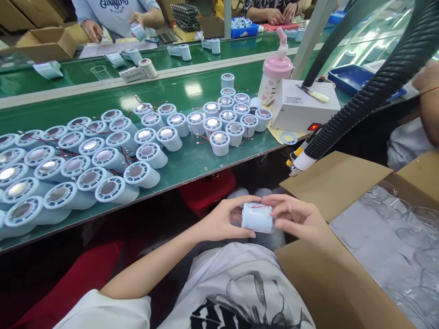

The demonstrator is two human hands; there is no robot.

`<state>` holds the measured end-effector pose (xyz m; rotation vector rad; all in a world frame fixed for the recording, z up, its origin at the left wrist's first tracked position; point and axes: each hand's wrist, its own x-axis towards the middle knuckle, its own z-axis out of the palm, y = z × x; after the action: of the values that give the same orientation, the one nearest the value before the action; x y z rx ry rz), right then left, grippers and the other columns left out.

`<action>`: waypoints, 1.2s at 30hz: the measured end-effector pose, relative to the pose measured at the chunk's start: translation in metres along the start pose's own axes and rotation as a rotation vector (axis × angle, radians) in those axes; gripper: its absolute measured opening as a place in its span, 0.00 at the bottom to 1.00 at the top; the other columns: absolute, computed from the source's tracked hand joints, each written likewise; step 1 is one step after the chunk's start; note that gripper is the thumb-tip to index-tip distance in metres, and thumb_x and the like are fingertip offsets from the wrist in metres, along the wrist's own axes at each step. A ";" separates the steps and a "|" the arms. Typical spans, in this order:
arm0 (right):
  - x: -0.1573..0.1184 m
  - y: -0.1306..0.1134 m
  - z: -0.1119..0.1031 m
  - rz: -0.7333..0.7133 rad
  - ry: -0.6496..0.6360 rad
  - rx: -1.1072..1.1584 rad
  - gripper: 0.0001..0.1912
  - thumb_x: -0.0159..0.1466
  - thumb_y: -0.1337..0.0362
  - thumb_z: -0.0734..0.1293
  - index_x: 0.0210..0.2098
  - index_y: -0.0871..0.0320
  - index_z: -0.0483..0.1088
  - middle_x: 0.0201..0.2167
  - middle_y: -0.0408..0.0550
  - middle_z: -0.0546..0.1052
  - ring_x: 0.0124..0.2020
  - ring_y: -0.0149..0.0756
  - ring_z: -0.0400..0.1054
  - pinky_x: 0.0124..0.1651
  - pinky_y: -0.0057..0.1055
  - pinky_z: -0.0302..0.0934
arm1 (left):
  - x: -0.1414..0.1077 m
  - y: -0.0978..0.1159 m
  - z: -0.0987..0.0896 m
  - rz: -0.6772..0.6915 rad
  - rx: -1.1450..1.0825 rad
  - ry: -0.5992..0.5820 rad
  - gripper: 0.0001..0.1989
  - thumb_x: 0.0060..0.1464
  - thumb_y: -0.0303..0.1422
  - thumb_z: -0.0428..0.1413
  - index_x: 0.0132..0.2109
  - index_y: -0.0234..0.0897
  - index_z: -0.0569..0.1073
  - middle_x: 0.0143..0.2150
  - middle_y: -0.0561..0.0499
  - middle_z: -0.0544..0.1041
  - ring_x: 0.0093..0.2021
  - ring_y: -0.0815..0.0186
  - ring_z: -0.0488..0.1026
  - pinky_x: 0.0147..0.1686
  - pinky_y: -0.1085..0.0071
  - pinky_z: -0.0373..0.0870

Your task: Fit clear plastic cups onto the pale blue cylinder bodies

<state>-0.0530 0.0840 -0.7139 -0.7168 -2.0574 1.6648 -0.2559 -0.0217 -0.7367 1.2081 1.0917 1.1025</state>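
Observation:
Above my lap, a light blue cylinder (258, 218) lies on its side between my two hands, with thin red wire along its upper side. My left hand (224, 220) wraps round its left end, thumb below and fingers above. The fingers of my right hand (298, 214) are at its right end, curved round it. Many similar blue cylinders with round metallic centres (219, 142) stand or lean on the green table (185, 171), several with red and black wires.
A cardboard box (336, 183) of clear plastic rings is at my right. A black ribbed hose (370, 87) hangs near a white device (305, 105) and a pink-lidded cup (277, 73). Across the table, people's hands (139, 20) work on similar parts.

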 end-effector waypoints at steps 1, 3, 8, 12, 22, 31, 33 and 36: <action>-0.003 0.001 -0.001 -0.058 -0.032 -0.084 0.11 0.57 0.63 0.74 0.41 0.50 0.77 0.56 0.50 0.72 0.56 0.49 0.67 0.55 0.42 0.65 | -0.001 0.001 0.001 -0.028 -0.069 0.011 0.37 0.44 0.32 0.68 0.61 0.41 0.65 0.56 0.42 0.72 0.50 0.56 0.74 0.47 0.62 0.74; -0.009 0.003 -0.002 -0.169 -0.057 -0.257 0.23 0.56 0.66 0.75 0.50 0.46 0.72 0.60 0.48 0.69 0.60 0.48 0.64 0.59 0.44 0.62 | -0.004 0.004 0.001 -0.080 -0.128 0.009 0.38 0.45 0.33 0.68 0.62 0.42 0.63 0.53 0.43 0.74 0.46 0.58 0.76 0.44 0.63 0.75; -0.021 0.003 0.001 -0.211 -0.045 -0.288 0.19 0.60 0.63 0.72 0.50 0.49 0.70 0.60 0.50 0.69 0.60 0.49 0.64 0.59 0.45 0.64 | -0.011 0.016 0.000 -0.036 0.052 0.006 0.39 0.45 0.37 0.68 0.63 0.46 0.64 0.55 0.44 0.72 0.48 0.57 0.75 0.44 0.65 0.74; -0.024 -0.002 0.000 -0.090 -0.080 -0.182 0.20 0.61 0.61 0.72 0.51 0.50 0.67 0.61 0.53 0.68 0.58 0.49 0.66 0.48 0.39 0.72 | -0.014 0.022 -0.001 0.090 0.165 0.019 0.40 0.43 0.34 0.69 0.64 0.47 0.64 0.61 0.44 0.69 0.58 0.53 0.69 0.54 0.62 0.70; -0.031 -0.012 0.001 -0.001 -0.103 -0.085 0.21 0.61 0.62 0.72 0.52 0.45 0.66 0.62 0.48 0.67 0.56 0.45 0.68 0.39 0.29 0.74 | -0.019 0.029 0.001 0.114 0.127 -0.019 0.39 0.46 0.33 0.68 0.64 0.48 0.64 0.64 0.45 0.67 0.61 0.55 0.68 0.56 0.63 0.69; -0.029 -0.015 0.002 0.039 -0.101 0.025 0.21 0.60 0.62 0.73 0.51 0.48 0.67 0.57 0.49 0.71 0.55 0.44 0.68 0.52 0.37 0.69 | -0.022 0.033 0.003 0.009 0.073 -0.024 0.39 0.45 0.33 0.68 0.64 0.44 0.64 0.61 0.43 0.69 0.57 0.54 0.71 0.54 0.62 0.71; -0.026 -0.011 0.002 0.079 -0.110 0.137 0.20 0.60 0.62 0.73 0.51 0.49 0.67 0.54 0.49 0.72 0.51 0.43 0.70 0.52 0.38 0.69 | -0.019 0.031 0.002 0.004 -0.003 -0.021 0.40 0.43 0.30 0.69 0.63 0.44 0.65 0.62 0.42 0.69 0.59 0.54 0.70 0.56 0.61 0.69; -0.020 0.008 0.006 0.115 -0.036 0.361 0.21 0.58 0.61 0.74 0.49 0.51 0.68 0.50 0.50 0.74 0.46 0.41 0.71 0.44 0.35 0.70 | -0.004 0.022 -0.001 -0.017 -0.140 -0.021 0.41 0.40 0.27 0.70 0.62 0.43 0.67 0.63 0.42 0.68 0.60 0.52 0.69 0.58 0.60 0.67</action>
<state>-0.0396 0.0687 -0.7226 -0.6930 -1.6951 2.0539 -0.2588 -0.0242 -0.7146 1.0962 0.9908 1.1318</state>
